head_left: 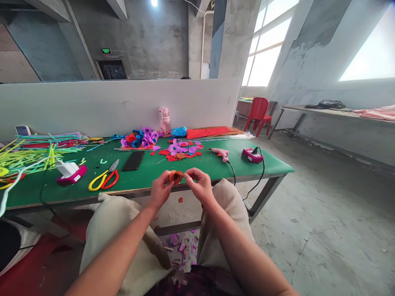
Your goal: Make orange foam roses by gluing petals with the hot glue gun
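An orange paper flower with a dark centre is held in my left hand, close to the table's front edge. My right hand is at the flower's right side, thumb and fingers pinched together; whatever lies between them is too small to make out. Beyond my hands, purple, red and orange paper petals are spread on the green table. A pink glue gun lies to the right of the petals.
Scissors, a black phone and a pink power socket are to the left. Finished flowers, a pink bottle and red paper line the back. Another socket with a cable sits right.
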The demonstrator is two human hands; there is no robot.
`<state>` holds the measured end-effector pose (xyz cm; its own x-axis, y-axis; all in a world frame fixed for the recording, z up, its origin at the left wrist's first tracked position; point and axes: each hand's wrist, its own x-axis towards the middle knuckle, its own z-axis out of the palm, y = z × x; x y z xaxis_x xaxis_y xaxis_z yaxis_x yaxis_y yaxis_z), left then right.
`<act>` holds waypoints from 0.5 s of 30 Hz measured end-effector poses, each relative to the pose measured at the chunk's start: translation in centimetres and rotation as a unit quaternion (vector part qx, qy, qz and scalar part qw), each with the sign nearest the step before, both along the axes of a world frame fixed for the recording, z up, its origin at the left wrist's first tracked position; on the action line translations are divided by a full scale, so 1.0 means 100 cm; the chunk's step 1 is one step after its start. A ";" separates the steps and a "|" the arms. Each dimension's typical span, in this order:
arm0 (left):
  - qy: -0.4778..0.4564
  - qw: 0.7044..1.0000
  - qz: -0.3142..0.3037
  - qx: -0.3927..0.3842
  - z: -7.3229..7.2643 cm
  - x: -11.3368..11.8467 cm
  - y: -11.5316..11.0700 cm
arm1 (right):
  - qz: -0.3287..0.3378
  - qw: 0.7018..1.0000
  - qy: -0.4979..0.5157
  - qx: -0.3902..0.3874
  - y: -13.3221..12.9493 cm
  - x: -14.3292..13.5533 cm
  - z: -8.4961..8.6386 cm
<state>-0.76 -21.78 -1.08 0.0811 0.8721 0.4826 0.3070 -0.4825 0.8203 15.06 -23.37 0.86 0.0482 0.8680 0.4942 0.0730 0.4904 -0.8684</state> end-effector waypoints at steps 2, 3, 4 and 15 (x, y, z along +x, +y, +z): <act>-0.042 0.999 -0.010 -0.029 0.001 0.000 0.003 | 0.016 0.996 0.078 -0.036 0.006 0.001 0.000; -0.063 0.997 -0.012 -0.042 0.002 0.000 0.006 | 0.019 0.992 0.117 -0.051 0.011 0.001 0.000; -0.081 0.995 -0.012 -0.054 0.004 0.000 0.010 | 0.021 0.987 0.149 -0.065 0.017 0.001 0.001; -0.184 0.973 -0.017 -0.138 0.047 -0.022 0.091 | 0.234 0.947 0.121 -0.182 0.124 -0.047 0.022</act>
